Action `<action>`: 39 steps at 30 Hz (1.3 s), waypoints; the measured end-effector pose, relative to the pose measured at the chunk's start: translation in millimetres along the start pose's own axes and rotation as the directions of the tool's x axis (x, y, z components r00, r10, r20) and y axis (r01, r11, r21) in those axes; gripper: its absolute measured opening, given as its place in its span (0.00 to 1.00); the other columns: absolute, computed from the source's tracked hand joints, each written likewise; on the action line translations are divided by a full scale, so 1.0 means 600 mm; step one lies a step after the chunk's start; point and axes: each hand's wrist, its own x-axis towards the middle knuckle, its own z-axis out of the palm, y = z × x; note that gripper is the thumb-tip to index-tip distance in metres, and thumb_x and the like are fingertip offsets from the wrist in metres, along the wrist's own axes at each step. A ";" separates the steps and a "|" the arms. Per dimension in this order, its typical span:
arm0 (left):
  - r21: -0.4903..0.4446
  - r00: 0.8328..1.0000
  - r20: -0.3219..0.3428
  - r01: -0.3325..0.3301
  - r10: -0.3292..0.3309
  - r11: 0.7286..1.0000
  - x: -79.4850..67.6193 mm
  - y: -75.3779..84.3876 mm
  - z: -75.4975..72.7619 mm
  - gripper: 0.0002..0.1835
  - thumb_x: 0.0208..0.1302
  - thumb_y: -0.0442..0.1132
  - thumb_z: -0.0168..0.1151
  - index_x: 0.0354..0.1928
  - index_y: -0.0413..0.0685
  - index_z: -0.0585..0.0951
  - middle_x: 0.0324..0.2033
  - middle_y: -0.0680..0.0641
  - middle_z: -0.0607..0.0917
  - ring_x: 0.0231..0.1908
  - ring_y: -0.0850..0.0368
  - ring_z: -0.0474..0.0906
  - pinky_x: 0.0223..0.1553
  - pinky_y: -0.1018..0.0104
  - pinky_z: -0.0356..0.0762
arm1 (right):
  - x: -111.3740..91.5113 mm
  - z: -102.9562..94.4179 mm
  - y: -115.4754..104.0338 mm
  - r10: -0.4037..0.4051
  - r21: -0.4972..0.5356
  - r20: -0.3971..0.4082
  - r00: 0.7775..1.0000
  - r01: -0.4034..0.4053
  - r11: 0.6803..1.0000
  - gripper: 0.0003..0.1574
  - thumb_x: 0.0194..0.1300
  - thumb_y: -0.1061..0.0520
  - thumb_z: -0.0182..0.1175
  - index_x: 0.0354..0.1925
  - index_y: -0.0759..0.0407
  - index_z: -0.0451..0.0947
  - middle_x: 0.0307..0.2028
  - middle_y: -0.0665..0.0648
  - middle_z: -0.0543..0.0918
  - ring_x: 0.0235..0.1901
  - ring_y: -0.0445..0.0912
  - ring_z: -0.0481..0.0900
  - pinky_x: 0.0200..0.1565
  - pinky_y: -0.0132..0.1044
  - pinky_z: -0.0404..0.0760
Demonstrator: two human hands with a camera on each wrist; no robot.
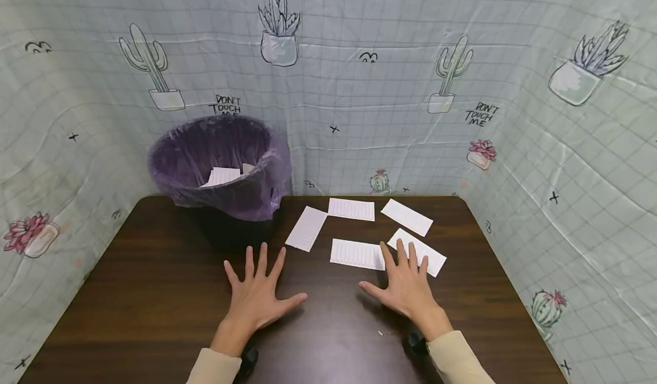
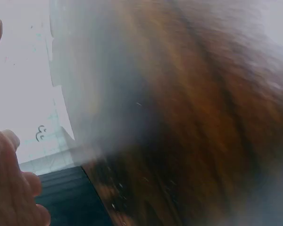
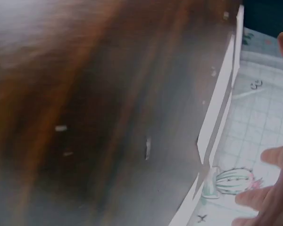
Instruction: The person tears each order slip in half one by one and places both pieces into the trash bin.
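Observation:
Several white paper slips with printed lines lie flat on the dark wooden table (image 1: 154,292), among them a near slip (image 1: 354,254), a tilted slip (image 1: 306,229) and a far slip (image 1: 351,209). My right hand (image 1: 408,287) hovers with spread fingers, its fingertips overlapping the near right slip (image 1: 433,258) in the head view; whether they touch it I cannot tell. My left hand (image 1: 256,298) is spread too, holding nothing, in front of the bin (image 1: 226,224). In the wrist views only parts of the left fingers (image 2: 30,183) and right fingers (image 3: 254,197) show.
The black bin, lined with a purple bag (image 1: 246,198), stands at the table's back left with paper slips (image 1: 224,175) inside. A patterned cloth (image 1: 328,87) hangs around the back and sides. Tiny paper scraps (image 3: 61,128) dot the tabletop.

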 end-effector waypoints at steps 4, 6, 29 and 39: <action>-0.035 1.000 -0.010 0.006 -0.006 0.999 0.011 0.008 0.006 0.59 0.55 0.82 0.54 0.83 0.61 0.52 0.82 0.38 0.45 0.80 0.29 0.34 0.66 0.17 0.24 | 0.022 0.003 0.006 -0.030 0.156 0.043 0.999 0.023 0.988 0.65 0.58 0.23 0.64 0.79 0.55 0.58 0.77 0.75 0.56 0.77 0.73 0.47 0.70 0.76 0.51; -0.053 1.000 -0.007 0.000 -0.001 0.999 0.017 0.015 0.011 0.58 0.56 0.82 0.54 0.83 0.62 0.52 0.82 0.38 0.45 0.80 0.30 0.34 0.66 0.17 0.25 | 0.033 0.004 0.009 -0.047 0.189 0.056 0.997 0.036 0.981 0.64 0.58 0.25 0.66 0.79 0.56 0.58 0.77 0.75 0.56 0.77 0.74 0.47 0.70 0.75 0.51; -0.126 0.996 -0.004 -0.089 0.090 0.988 0.078 0.083 0.032 0.54 0.61 0.80 0.51 0.83 0.69 0.46 0.82 0.41 0.46 0.80 0.31 0.34 0.70 0.21 0.33 | 0.127 0.027 0.018 -0.061 0.333 0.071 0.996 0.034 0.942 0.53 0.60 0.56 0.75 0.75 0.66 0.60 0.56 0.70 0.79 0.58 0.66 0.75 0.58 0.60 0.76; -0.156 0.996 -0.021 -0.093 0.090 0.983 0.083 0.095 0.041 0.53 0.61 0.80 0.52 0.83 0.69 0.49 0.82 0.40 0.48 0.80 0.29 0.37 0.71 0.21 0.39 | 0.127 0.047 0.017 -0.007 0.350 0.067 0.998 -0.016 0.936 0.48 0.59 0.57 0.76 0.72 0.64 0.66 0.54 0.67 0.80 0.54 0.62 0.77 0.56 0.57 0.77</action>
